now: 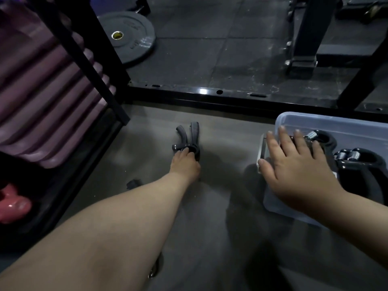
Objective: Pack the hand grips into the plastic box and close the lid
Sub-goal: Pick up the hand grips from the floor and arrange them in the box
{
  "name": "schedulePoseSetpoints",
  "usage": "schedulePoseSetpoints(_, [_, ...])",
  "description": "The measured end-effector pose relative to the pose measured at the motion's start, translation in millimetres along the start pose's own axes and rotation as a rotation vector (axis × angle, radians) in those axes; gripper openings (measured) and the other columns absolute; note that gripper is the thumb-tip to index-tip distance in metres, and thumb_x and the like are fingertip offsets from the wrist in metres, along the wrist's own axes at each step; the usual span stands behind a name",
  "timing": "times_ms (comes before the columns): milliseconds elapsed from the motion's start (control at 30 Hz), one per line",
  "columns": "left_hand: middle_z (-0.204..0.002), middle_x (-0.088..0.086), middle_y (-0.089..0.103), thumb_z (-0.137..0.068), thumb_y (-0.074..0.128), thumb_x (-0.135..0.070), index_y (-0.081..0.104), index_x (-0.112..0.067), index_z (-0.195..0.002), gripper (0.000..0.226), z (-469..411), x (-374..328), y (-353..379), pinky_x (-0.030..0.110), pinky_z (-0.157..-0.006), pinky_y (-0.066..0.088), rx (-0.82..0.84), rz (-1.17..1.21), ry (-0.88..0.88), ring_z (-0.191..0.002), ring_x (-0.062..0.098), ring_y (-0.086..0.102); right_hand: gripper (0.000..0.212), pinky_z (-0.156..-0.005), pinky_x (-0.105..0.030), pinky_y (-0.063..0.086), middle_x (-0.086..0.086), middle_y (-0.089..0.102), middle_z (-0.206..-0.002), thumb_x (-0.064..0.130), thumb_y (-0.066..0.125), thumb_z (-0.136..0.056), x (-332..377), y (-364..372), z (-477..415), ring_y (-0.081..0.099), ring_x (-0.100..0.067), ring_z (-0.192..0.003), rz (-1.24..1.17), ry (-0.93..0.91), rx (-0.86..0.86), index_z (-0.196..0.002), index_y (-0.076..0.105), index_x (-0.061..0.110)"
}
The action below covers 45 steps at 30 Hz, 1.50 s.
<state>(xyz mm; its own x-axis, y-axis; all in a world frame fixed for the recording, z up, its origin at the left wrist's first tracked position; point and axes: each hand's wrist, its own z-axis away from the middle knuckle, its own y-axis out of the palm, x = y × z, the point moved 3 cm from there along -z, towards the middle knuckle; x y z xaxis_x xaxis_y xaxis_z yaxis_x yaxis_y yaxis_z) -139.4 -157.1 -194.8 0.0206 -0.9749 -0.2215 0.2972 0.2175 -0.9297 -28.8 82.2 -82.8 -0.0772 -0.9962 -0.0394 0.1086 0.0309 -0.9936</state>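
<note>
The left hand (184, 164) holds a black V-shaped hand grip (189, 135) on the grey floor (220, 217).
Its fingers curl round the grip's hinge end, with the handles pointing away. The right hand (294, 166) lies flat, fingers straight and spread, on the left end of a clear plastic box (315, 120) holding two black, steel-sprung hand grips (361, 162).

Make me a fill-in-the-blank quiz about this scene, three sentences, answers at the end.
1. The left hand holds a hand grip on the ____.
2. The box under the right hand already holds more ____.
3. The weight plate lies beyond the ____ hand.
Answers: floor; hand grips; left.
</note>
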Motion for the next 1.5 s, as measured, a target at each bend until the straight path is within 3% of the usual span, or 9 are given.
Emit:
schedulePoseSetpoints(267, [-0.133,0.015,0.032,-0.091,0.058,-0.038,0.050,-0.016,-0.123,0.040,3.6,1.6,10.1,0.043,-0.111,0.026,-0.024,-0.113,-0.059,-0.128,0.037,0.028,0.075,-0.115,-0.059,0.015,-0.007,0.009,-0.162,0.056,0.011,-0.089,2.2,0.2,0.7,0.010,-0.033,-0.148,-0.012,0.006,-0.012,-0.155,0.013,0.021])
schedulePoseSetpoints(467, [-0.140,0.009,0.032,-0.098,0.045,-0.043,0.047,-0.016,-0.130,0.042,22.2,-9.8,17.9,0.054,-0.117,0.010,-0.115,-0.362,0.186,-0.137,0.029,0.024,0.075,-0.113,-0.060,0.016,-0.010,0.012,-0.162,0.055,0.013,-0.089,2.3,2.0,0.5,0.013,-0.035,-0.147,-0.011,-0.001,-0.025,-0.155,0.015,0.018])
schedulePoseSetpoints(600, [-0.129,0.015,0.048,-0.102,0.041,-0.032,0.049,-0.005,-0.123,0.035,24.1,-21.2,-12.2,0.054,-0.117,0.016,-0.343,0.026,0.087,-0.125,0.034,0.044,0.076,-0.112,-0.061,0.017,-0.011,0.016,-0.161,0.055,0.013,-0.089,2.9,1.8,0.0,0.016,-0.036,-0.146,-0.014,0.001,-0.034,-0.154,0.019,0.017])
schedulePoseSetpoints(700, [-0.106,0.019,0.055,-0.103,0.038,-0.029,0.052,-0.002,-0.101,0.030,32.2,-27.7,-45.6,0.045,-0.095,0.039,-0.516,0.498,-0.095,-0.103,0.040,0.053,0.075,-0.113,-0.060,0.015,-0.009,0.012,-0.162,0.055,0.011,-0.089,3.0,2.0,0.0,0.011,-0.035,-0.147,-0.035,-0.002,-0.035,-0.155,0.015,0.018])
schedulePoseSetpoints(900, [-0.092,0.010,0.055,-0.107,0.025,-0.033,0.045,-0.008,-0.092,0.035,48.5,-57.9,-93.4,0.021,-0.062,0.023,-0.630,0.933,-0.285,-0.080,0.023,0.047,0.076,-0.112,-0.063,0.015,-0.013,0.021,-0.159,0.053,0.011,-0.088,1.9,-2.1,1.8,0.017,-0.037,-0.145,-0.026,-0.022,-0.030,-0.153,0.023,0.016])
schedulePoseSetpoints(1067, [-0.070,0.002,0.064,-0.105,0.018,-0.045,0.056,-0.009,-0.082,0.057,57.0,-80.6,-118.6,0.024,-0.048,0.047,-0.507,1.080,-0.157,-0.054,0.023,0.069,0.067,-0.115,-0.059,-0.003,-0.010,0.031,-0.156,0.046,0.021,-0.095,3.6,-22.9,8.4,0.016,-0.025,-0.148,-0.052,-0.193,-0.177,-0.149,0.033,0.008])
schedulePoseSetpoints(1300, [-0.068,0.018,0.055,-0.105,0.028,-0.043,0.047,-0.007,-0.082,0.047,79.9,-135.3,-143.0,0.035,-0.045,0.048,-0.307,1.166,0.131,-0.044,0.030,0.063,0.060,-0.101,-0.038,0.036,-0.005,0.048,-0.135,0.036,0.044,-0.099,10.3,-56.4,15.5,0.046,-0.025,-0.124,-0.519,-0.220,-0.107,-0.150,0.023,0.013])
schedulePoseSetpoints(1433, [-0.077,0.015,0.066,-0.102,0.041,-0.038,0.055,-0.009,-0.085,0.036,85.8,-153.7,-135.0,0.039,-0.053,0.057,-0.182,1.239,0.170,-0.063,0.035,0.067,0.012,-0.076,-0.035,0.047,0.004,0.056,-0.104,0.032,0.048,-0.096,-15.6,-67.3,26.0,0.057,-0.016,-0.091,-0.739,-0.125,-0.128,-0.108,0.047,0.029])
schedulePoseSetpoints(1500, [-0.090,0.006,0.070,-0.092,0.045,-0.041,0.059,-0.023,-0.088,0.022,86.9,-157.9,-116.2,0.049,-0.072,0.060,-0.184,1.083,0.160,-0.085,0.033,0.068,0.011,-0.073,-0.037,0.048,0.008,0.057,-0.097,0.037,0.045,-0.096,-39.2,-63.8,34.5,0.058,-0.013,-0.085,-0.758,-0.021,-0.141,-0.104,0.047,0.030])
